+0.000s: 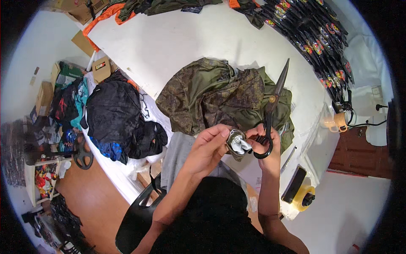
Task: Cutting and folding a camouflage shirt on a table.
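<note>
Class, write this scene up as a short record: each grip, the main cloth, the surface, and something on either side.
Left grip: pinching small white-and-olive piece
Right grip: holding black-handled scissors, blades pointing away from the wearer
Main cloth: crumpled camouflage fabric
Surface: white table
Left side: heap of black cloth
Right side: yellow object with black knob

A white bench (pixel 139 46) stands over an orange-brown floor (pixel 91 186), a black chair (pixel 132 224) beside it; a pale wall (pixel 26 99) left, perhaps a brown door (pixel 359 154) right.
</note>
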A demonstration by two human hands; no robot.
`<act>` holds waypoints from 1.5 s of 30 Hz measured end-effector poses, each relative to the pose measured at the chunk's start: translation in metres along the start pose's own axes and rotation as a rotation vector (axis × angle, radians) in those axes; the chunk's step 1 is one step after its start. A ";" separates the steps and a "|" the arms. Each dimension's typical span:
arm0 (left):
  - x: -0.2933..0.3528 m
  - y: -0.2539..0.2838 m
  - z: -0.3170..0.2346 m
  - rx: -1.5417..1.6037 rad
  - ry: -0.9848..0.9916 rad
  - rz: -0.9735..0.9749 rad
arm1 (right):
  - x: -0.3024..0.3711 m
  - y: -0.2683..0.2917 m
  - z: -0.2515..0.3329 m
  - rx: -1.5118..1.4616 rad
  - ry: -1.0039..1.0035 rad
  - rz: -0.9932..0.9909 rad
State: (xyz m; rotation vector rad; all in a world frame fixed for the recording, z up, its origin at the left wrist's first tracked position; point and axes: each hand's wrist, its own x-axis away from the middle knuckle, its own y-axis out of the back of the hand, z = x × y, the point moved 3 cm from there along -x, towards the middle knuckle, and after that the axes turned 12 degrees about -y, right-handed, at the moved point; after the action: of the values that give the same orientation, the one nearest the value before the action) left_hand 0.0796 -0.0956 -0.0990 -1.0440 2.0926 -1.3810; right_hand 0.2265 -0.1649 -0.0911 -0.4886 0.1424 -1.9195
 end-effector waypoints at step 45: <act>0.007 0.000 -0.007 0.396 -0.079 -0.014 | -0.002 0.004 -0.018 -0.352 -0.159 -0.084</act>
State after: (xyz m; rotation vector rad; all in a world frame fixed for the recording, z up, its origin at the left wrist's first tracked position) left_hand 0.0703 -0.0973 -0.0953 -0.9289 1.6646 -1.6449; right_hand 0.2235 -0.1672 -0.1094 -0.8911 0.3642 -1.9352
